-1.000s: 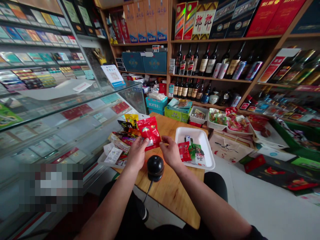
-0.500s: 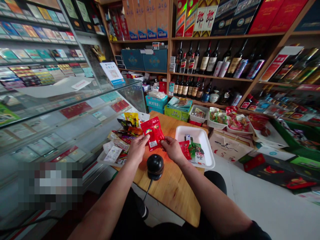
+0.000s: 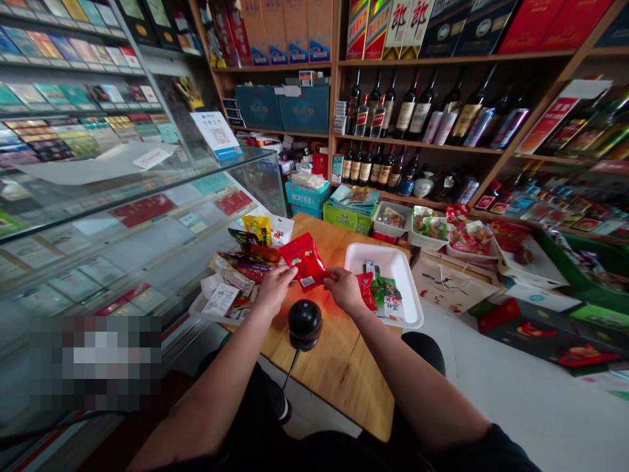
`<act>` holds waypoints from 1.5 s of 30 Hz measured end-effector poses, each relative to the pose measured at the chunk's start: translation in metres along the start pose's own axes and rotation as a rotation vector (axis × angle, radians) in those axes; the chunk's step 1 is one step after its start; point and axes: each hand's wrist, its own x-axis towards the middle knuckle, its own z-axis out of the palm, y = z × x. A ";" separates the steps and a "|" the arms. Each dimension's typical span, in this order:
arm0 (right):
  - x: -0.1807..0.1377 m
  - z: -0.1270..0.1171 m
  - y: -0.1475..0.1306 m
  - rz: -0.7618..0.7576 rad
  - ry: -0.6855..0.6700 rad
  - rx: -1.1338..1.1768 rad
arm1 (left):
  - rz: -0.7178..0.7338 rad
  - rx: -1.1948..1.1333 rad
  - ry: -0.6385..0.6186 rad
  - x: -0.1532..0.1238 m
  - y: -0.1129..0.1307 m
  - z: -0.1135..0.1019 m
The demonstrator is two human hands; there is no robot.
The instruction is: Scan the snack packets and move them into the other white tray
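Note:
A shiny red snack packet (image 3: 305,259) is stretched between my hands above the wooden table (image 3: 344,387). My left hand (image 3: 278,286) pinches its left edge, and my right hand (image 3: 344,288) grips its lower right corner. A white barcode label shows near the packet's bottom. Just below it stands a black dome-shaped device (image 3: 305,322) with a cable, and a red glow lies on the wood around it. On the right, a white tray (image 3: 413,308) holds several packets, among them a green one (image 3: 386,288). Left of my hands, a heap of mixed snack packets (image 3: 240,272) fills another tray (image 3: 197,308).
Along the left runs a glass display counter (image 3: 187,196) with a QR code stand (image 3: 217,134). Shelves of wine bottles (image 3: 405,108) and boxes rise behind. Trays of packaged snacks (image 3: 466,236) and a paper carrier bag (image 3: 452,282) stand on the right.
The red packet has tilted, its lower edge swinging up to the right, and both hands shifted slightly right with it. The view has moved a little.

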 end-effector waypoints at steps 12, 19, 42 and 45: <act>-0.002 -0.001 0.024 -0.039 0.038 -0.425 | -0.099 0.007 -0.007 0.004 -0.037 0.001; -0.005 0.002 0.034 -0.013 0.019 -0.399 | -0.107 0.035 -0.036 0.005 -0.050 -0.001; -0.005 0.004 0.045 0.144 -0.069 -0.266 | -0.130 0.077 -0.075 0.007 -0.063 -0.001; -0.002 0.001 0.047 0.081 -0.044 -0.358 | -0.139 0.068 -0.048 0.006 -0.061 0.001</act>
